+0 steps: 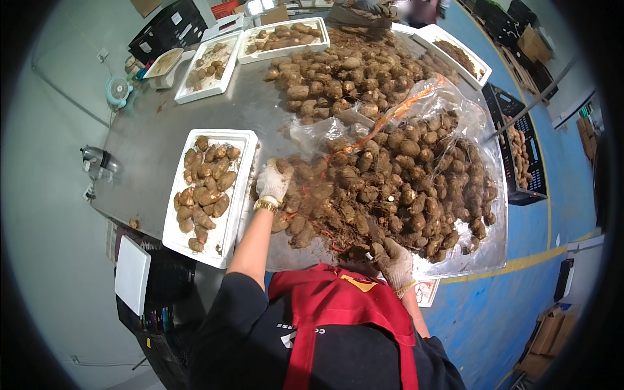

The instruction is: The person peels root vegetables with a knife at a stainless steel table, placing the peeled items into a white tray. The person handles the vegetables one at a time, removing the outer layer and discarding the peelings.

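Observation:
My left hand (274,181), in a soiled knit glove with a gold watch at the wrist, is at the left edge of a heap of taro corms (351,180). Its fingers rest by a brown patch that could be a corm or dirt on the glove. At the heap's front edge, my right hand (396,265), also gloved, has its fingers curled. A flat, dark, blade-like shape (375,230) rises from it, too muddied to name surely. Left of my left hand, a white foam tray (247,161) holds several cleaner corms (207,195).
A clear plastic bag (456,97) with an orange strip lies over the heap. Behind it is a second corm heap (341,73). More foam trays (229,80) line the steel table (146,165). A black crate (529,195) of corms stands right. Another person's hand (373,7) shows at the far side.

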Motion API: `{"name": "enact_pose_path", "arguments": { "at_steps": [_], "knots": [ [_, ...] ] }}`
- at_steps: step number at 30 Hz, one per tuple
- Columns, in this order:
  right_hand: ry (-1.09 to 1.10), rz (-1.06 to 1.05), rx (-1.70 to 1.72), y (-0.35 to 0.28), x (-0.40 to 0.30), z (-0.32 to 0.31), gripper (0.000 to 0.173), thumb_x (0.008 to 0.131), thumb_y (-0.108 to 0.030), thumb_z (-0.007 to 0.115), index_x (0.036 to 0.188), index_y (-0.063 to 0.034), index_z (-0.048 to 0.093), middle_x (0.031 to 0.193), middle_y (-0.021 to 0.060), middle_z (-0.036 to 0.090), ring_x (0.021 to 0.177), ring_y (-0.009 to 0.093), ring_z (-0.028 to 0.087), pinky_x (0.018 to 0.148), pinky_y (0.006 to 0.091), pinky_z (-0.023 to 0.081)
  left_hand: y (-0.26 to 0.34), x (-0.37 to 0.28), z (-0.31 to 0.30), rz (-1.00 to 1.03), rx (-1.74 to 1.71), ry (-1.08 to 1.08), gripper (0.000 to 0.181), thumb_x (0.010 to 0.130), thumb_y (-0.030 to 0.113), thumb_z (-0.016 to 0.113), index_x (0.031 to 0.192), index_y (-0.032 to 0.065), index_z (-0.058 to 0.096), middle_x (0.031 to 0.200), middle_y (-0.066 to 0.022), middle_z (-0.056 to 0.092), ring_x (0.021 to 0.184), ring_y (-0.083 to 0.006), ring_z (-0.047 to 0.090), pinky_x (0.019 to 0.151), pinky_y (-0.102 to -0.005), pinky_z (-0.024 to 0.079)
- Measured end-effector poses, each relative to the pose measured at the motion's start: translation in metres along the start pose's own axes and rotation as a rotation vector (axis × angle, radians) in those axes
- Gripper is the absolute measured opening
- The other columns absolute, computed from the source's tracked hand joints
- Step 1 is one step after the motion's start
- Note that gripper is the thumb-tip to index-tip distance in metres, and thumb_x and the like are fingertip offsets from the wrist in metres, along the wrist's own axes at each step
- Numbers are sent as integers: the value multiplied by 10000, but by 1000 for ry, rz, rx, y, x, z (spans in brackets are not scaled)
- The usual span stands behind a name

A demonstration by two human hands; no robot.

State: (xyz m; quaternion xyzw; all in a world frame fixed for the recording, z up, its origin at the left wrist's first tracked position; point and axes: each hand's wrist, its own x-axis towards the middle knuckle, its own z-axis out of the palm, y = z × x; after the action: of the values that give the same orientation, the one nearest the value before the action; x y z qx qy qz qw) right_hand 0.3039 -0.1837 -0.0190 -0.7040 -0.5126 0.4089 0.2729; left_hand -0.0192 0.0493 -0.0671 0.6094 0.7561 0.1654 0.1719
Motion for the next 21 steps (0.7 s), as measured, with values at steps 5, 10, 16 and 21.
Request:
{"name": "enact_pose_path", "arguments": {
  "at_steps": [5,10,16,21],
  "knots": [
    [26,-29,34,-2,-1,2,238,969,-246,648,1055,-27,677,787,85,653,725,181,620,636,329,503,18,-40,-15,226,-557,-65,576,929,331,681,1366,-3,509,1289,-135,603,1155,-225,599,931,-342,513],
    [95,-173,-67,-36,6,-9,240,938,-293,662,1015,-67,683,790,186,650,731,376,647,636,424,499,54,-96,-25,89,-1172,-505,490,961,145,614,1421,47,473,1285,-99,603,1151,-206,605,822,-323,544],
    [90,-235,-73,-55,10,-17,255,936,-298,667,1075,-86,691,807,181,648,746,374,646,646,423,504,80,-138,-21,671,-840,-368,567,929,79,617,1457,17,418,1235,-99,565,1032,-159,607,851,-280,512],
    [96,-324,-99,-65,4,-18,367,934,-293,654,1252,-109,651,797,183,640,762,385,656,635,442,509,93,-160,-19,118,-1261,-778,543,951,71,592,1461,-7,423,1253,-105,588,1094,-165,584,949,-306,479]
  ]
}}
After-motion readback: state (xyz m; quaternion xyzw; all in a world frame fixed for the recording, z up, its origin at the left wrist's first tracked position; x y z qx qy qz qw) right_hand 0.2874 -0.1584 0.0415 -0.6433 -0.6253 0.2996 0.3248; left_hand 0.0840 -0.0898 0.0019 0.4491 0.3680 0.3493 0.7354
